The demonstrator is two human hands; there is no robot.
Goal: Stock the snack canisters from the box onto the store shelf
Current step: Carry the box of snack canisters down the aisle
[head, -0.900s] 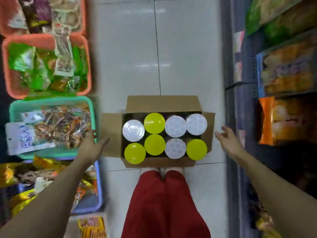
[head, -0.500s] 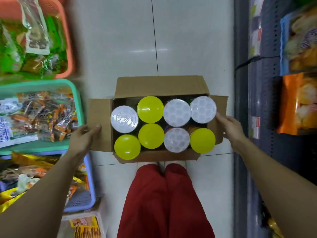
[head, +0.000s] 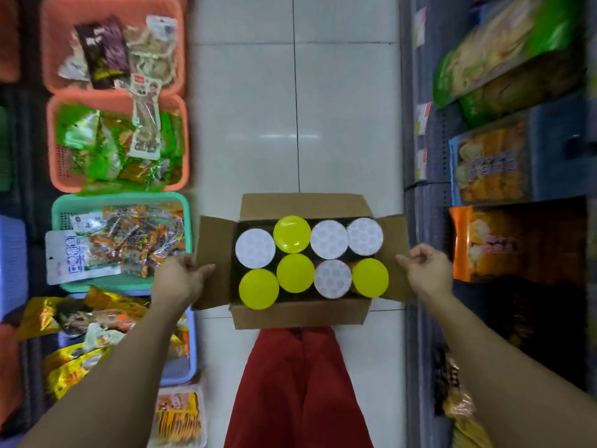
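Snack canisters [head: 311, 261] stand upright, eight lids up, in the box [head: 300, 313] at lower centre, between the left hand [head: 179, 279] and right hand [head: 428, 274], each clenched on a side flap.

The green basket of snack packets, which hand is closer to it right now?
Left. The left hand grips the box's left flap right beside the green basket, over its near corner. The right hand is at the box's opposite flap, beside the shelf.
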